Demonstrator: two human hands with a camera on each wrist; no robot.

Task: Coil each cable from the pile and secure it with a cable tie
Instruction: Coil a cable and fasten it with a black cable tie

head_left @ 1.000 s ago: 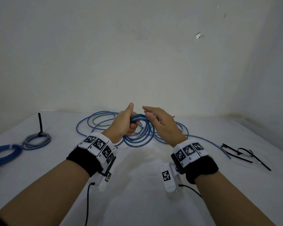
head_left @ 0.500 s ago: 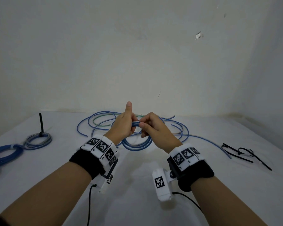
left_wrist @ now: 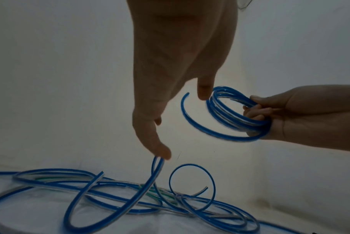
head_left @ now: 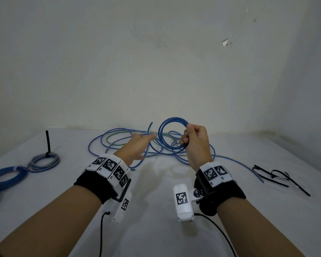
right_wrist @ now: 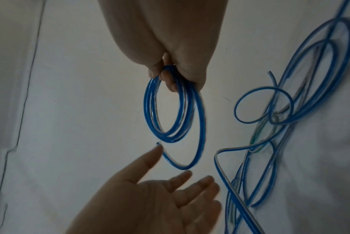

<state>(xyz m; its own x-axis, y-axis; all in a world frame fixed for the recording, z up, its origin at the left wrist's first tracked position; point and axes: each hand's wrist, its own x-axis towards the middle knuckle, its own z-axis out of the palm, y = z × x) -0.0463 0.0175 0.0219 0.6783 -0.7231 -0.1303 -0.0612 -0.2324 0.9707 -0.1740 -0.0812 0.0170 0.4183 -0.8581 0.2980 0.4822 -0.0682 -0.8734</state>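
A right hand [head_left: 195, 143] pinches a small coiled blue plastic cable [head_left: 171, 135] above the tabletop [head_left: 156, 210]; the left hand [head_left: 139, 145], grip spread, should tuck the loose end in.

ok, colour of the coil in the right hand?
Blue, with a pale streak along the strands; the coil held by the right hand shows best in the right wrist view.

Bare off-white walls [head_left: 119, 62] meeting at a corner, dim light
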